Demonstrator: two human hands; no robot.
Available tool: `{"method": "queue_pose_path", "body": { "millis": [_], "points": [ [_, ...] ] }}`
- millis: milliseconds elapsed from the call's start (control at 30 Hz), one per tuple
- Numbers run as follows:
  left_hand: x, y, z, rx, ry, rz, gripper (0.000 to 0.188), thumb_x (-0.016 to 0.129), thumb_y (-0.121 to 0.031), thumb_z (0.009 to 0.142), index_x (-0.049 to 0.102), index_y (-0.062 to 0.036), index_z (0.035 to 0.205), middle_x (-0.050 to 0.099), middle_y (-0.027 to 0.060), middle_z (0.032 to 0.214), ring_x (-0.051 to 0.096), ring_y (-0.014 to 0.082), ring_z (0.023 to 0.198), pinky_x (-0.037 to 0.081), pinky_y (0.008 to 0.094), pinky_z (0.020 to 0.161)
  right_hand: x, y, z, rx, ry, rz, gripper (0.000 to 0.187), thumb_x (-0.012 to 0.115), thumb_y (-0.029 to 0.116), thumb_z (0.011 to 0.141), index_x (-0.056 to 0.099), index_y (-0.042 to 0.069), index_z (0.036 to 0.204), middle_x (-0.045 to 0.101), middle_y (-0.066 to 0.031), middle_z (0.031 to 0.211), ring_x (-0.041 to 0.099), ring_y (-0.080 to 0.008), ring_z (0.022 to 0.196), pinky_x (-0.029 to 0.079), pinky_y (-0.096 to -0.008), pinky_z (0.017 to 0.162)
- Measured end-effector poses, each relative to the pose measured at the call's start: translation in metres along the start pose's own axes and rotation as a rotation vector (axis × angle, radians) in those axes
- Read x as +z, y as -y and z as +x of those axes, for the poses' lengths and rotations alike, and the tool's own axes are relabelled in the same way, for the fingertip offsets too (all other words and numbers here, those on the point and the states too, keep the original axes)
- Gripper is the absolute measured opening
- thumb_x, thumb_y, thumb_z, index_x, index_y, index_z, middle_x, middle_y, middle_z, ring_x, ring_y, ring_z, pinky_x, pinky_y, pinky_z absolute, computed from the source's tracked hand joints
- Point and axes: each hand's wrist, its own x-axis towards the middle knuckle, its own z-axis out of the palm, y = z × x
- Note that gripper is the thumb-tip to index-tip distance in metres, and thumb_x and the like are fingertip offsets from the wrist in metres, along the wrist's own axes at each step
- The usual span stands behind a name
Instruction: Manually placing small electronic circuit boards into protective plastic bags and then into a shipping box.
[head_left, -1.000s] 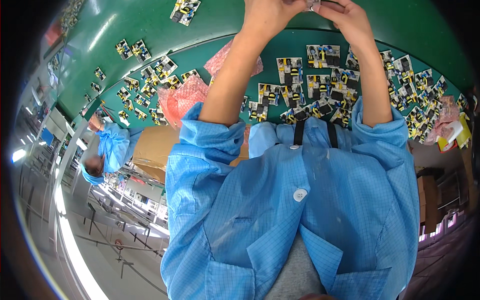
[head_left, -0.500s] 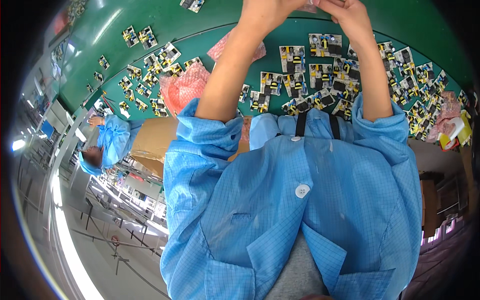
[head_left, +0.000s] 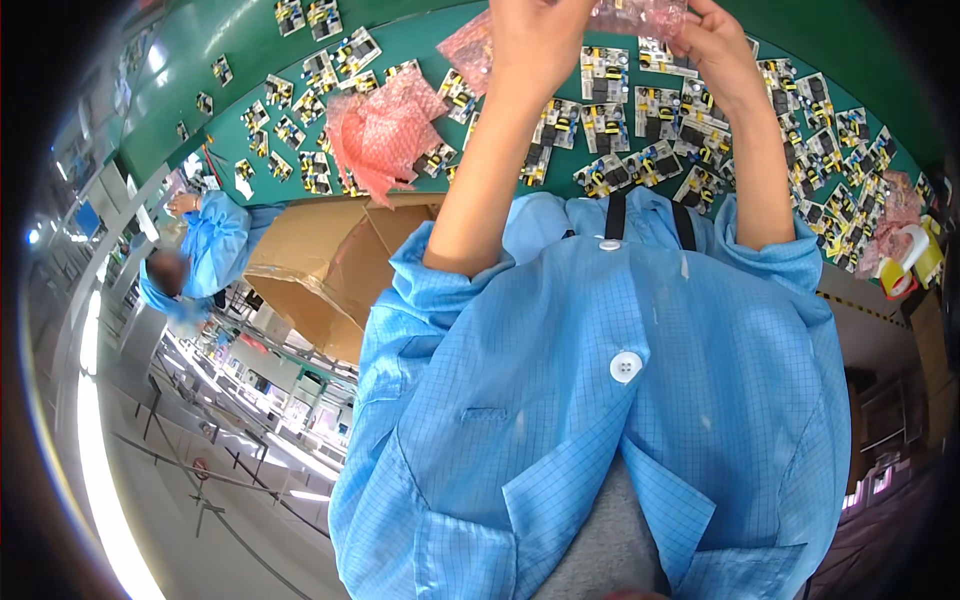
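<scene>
Both my hands are raised over the green table (head_left: 250, 60) at the top edge of the view. My left hand (head_left: 535, 35) and my right hand (head_left: 715, 45) hold a pink bubble-wrap bag (head_left: 640, 15) between them, each gripping one end. The bag is partly cut off by the frame's top. Right below the hands lie several small circuit boards (head_left: 605, 125) with yellow and black parts, spread flat on the table. My blue checked coat sleeves are pushed up to the elbows.
A heap of pink bubble-wrap bags (head_left: 380, 135) lies left of my left arm. An open cardboard box (head_left: 320, 265) stands below the table edge. Another person in a blue coat (head_left: 200, 245) works at the far left. More boards and pink bags (head_left: 895, 215) lie at the right.
The view has tilted, so the table and boards sit lower in the frame. The pink bag between my hands shows more than before; both hands keep their grip on it.
</scene>
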Motion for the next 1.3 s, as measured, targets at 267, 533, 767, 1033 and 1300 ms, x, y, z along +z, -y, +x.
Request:
{"method": "queue_pose_path", "body": {
  "millis": [267, 533, 767, 1033, 1300],
  "points": [
    [-0.067, 0.001, -0.066, -0.294, -0.01, 0.019, 0.06, 0.059, -0.002, 0.092, 0.025, 0.0053, 0.14, 0.05, 0.0194, 0.13, 0.056, 0.0221, 0.114, 0.05, 0.0317, 0.093, 0.051, -0.032, -0.017, -0.025, 0.172, 0.06, 0.029, 0.056, 0.014, 0.097, 0.062, 0.0, 0.122, 0.07, -0.0033, 0.106, 0.064, -0.0076, 0.087, 0.052, -0.0236, 0.076],
    [-0.116, 0.036, -0.045, -0.401, -0.1, 0.302, 0.062, 0.068, -0.014, 0.086, 0.036, 0.0077, 0.134, 0.056, 0.0234, 0.121, 0.061, 0.0286, 0.105, 0.053, 0.0352, 0.086, 0.1, -0.048, 0.025, -0.04, 0.163, -0.473, 0.037, 0.058, 0.029, 0.098, 0.061, -0.005, 0.113, 0.068, -0.0099, 0.098, 0.064, -0.0158, 0.084, 0.05, -0.0287, 0.073],
    [-0.112, 0.044, -0.044, -0.233, -0.011, 0.792, 0.074, 0.072, -0.038, 0.082, 0.041, 0.0019, 0.136, 0.051, 0.0315, 0.123, 0.052, 0.0448, 0.114, 0.042, 0.0482, 0.1, 0.081, -0.086, 0.04, -0.051, -0.128, -0.349, 0.039, 0.065, 0.03, 0.095, 0.06, 0.0, 0.118, 0.068, -0.0073, 0.106, 0.062, -0.0138, 0.094, 0.049, -0.0276, 0.083],
    [-0.131, 0.075, -0.07, -0.221, -0.044, 0.508, 0.074, 0.067, -0.033, 0.086, 0.036, 0.0116, 0.135, 0.049, 0.0351, 0.128, 0.048, 0.0478, 0.121, 0.038, 0.0485, 0.105, 0.177, -0.039, 0.024, 0.301, -0.147, -0.209, 0.032, 0.058, 0.016, 0.099, 0.054, 0.0, 0.126, 0.066, -0.0053, 0.104, 0.065, -0.0116, 0.089, 0.055, -0.0256, 0.077],
    [-0.166, 0.068, -0.023, -0.49, 0.36, 0.547, 0.092, 0.076, -0.041, 0.074, 0.034, 0.0062, 0.14, 0.045, 0.0306, 0.136, 0.047, 0.0425, 0.127, 0.035, 0.0435, 0.11, 0.146, -0.072, 0.039, 0.423, -0.018, -0.17, 0.057, 0.066, 0.047, 0.09, 0.056, 0.01, 0.132, 0.054, -0.0055, 0.126, 0.048, -0.0188, 0.123, 0.047, -0.0421, 0.095]
  ]
}}
